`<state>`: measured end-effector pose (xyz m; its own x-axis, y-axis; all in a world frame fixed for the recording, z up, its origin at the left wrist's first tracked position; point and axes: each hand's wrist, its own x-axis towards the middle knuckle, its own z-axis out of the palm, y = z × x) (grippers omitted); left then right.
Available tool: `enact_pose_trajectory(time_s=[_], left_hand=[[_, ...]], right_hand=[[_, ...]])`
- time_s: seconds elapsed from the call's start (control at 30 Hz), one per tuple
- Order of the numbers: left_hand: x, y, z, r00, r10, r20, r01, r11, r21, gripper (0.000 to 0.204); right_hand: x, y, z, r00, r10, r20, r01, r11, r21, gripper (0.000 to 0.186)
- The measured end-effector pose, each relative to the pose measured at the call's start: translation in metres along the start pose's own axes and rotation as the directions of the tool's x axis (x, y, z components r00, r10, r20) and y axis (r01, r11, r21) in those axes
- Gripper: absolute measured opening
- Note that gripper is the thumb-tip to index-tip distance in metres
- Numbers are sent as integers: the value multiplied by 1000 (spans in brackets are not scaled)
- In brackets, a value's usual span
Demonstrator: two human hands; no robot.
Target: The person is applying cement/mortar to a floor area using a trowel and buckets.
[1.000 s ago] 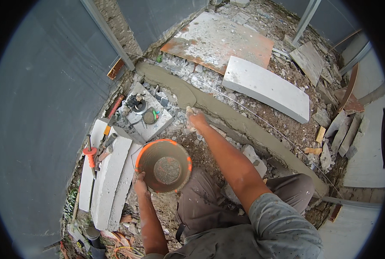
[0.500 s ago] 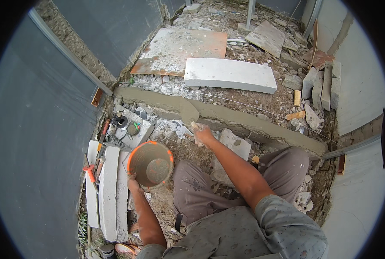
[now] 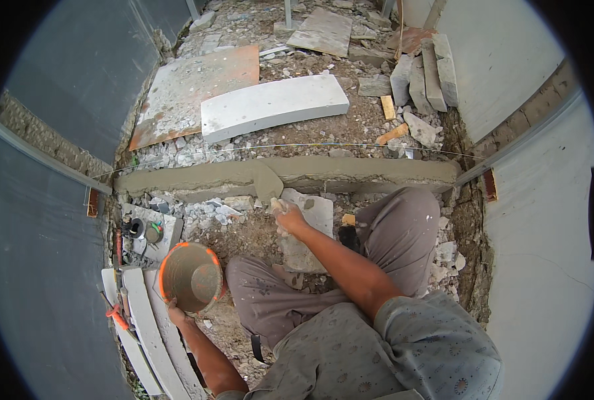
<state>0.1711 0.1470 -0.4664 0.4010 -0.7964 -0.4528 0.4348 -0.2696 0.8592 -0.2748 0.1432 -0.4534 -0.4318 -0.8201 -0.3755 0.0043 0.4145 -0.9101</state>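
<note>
My right hand (image 3: 289,217) is closed around the handle of a trowel (image 3: 268,183), its blade coated in grey mortar. The blade rests against the top and near edge of a low, mortar-covered wall (image 3: 377,168) that runs across in front of me. My left hand (image 3: 176,313) grips the rim of an orange-edged bucket (image 3: 175,265), which is tilted toward me on my left. Wet mortar (image 3: 203,279) coats the bucket's inside and lies at its bottom. A taut string (image 3: 303,145) crosses just beyond the wall.
Beyond the string, a long white block (image 3: 273,107) lies on rubble by a stained board (image 3: 197,87). Grey slabs (image 3: 430,77) lean at the right wall. More white blocks (image 3: 151,327), carrying hand tools (image 3: 118,313), lie left of the bucket. A concrete slab (image 3: 310,217) sits before my knees.
My view has turned, so the scene sits further left and the low wall looks level. The trowel has moved rightward along the wall. Both hands keep their hold.
</note>
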Motion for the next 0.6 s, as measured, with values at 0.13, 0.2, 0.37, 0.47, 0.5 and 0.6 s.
enact_pose_trajectory(time_s=[0.13,0.2,0.37,0.47,0.5,0.6], left_hand=[[-11,7,12,995,-92,30,90,993,76,38],[-9,10,-8,978,-187,96,180,981,76,40],[-41,14,9,878,-447,173,408,887,217,43],[-60,8,15,861,-488,145,474,872,121,43],[-67,7,15,876,-464,133,458,886,78,43],[-65,5,7,883,-453,126,460,887,-30,42]], right_hand=[[-66,-6,-46,998,-65,19,68,949,-308,51],[-116,-83,-77,903,137,407,-37,969,-243,52],[-161,-129,-139,695,-376,613,574,803,-159,56],[-160,-135,-165,629,-563,536,634,771,66,54],[-160,-141,-176,633,-564,530,631,773,68,54],[-183,-163,-229,722,-636,272,631,766,119,56]])
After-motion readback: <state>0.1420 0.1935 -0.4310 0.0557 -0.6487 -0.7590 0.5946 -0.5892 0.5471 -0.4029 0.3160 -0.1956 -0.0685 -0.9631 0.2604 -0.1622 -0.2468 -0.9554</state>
